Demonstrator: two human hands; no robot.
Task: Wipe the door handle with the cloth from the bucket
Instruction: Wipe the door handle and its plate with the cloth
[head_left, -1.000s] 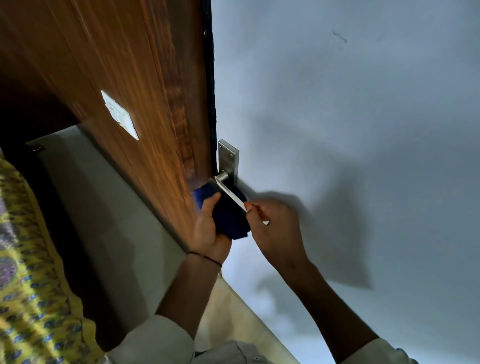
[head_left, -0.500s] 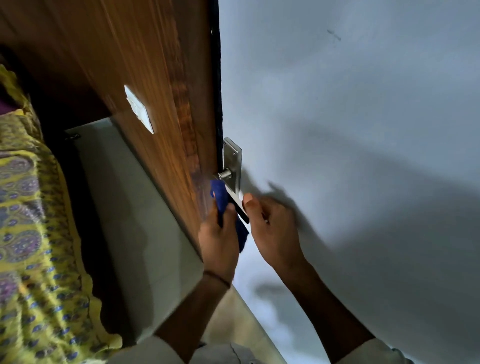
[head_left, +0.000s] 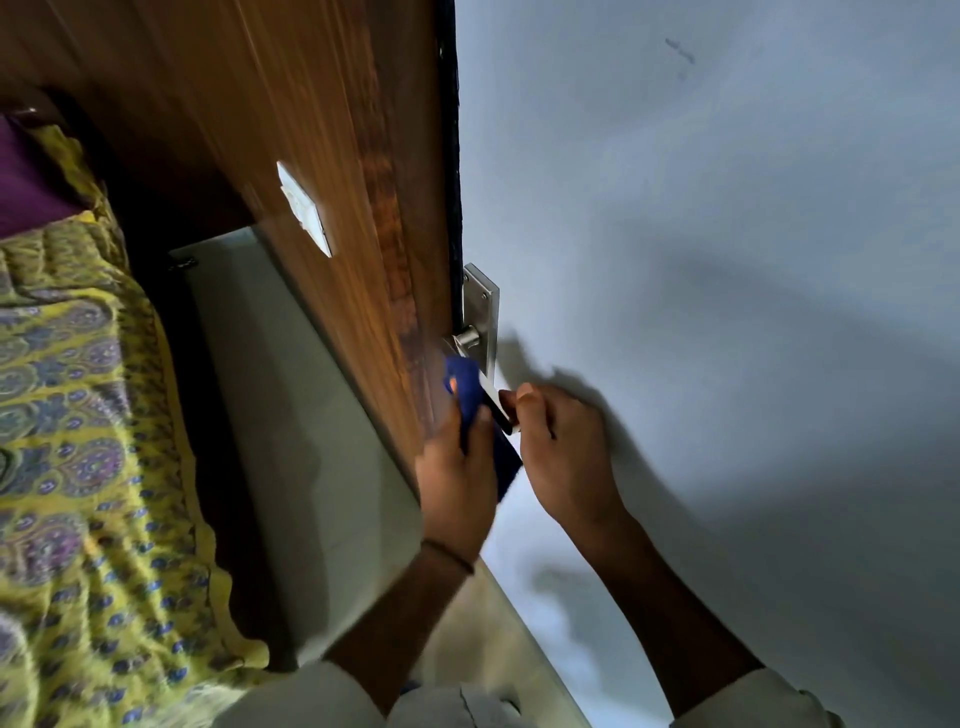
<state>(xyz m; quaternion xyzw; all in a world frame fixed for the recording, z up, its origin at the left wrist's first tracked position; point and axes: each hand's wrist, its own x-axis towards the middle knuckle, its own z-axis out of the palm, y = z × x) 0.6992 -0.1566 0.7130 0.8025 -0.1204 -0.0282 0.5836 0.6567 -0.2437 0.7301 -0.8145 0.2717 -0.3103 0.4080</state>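
Note:
A silver lever door handle (head_left: 480, 332) on a metal backplate sits at the edge of the brown wooden door (head_left: 322, 130). My left hand (head_left: 457, 483) is closed around a dark blue cloth (head_left: 467, 395) and presses it against the left side of the lever. My right hand (head_left: 561, 447) pinches the free end of the lever between thumb and fingers, just right of the cloth. The lever's middle is hidden by the cloth. No bucket is in view.
A pale grey wall (head_left: 727, 260) fills the right side. A white plate (head_left: 304, 208) is fixed on the door face. A yellow patterned bedspread (head_left: 78, 441) lies at the left, with light floor (head_left: 291, 415) between it and the door.
The cloth, bunched broadly under the lever a second ago, is now drawn up narrow along its left side. My left hand rose with it. My right hand kept its grip on the lever's end.

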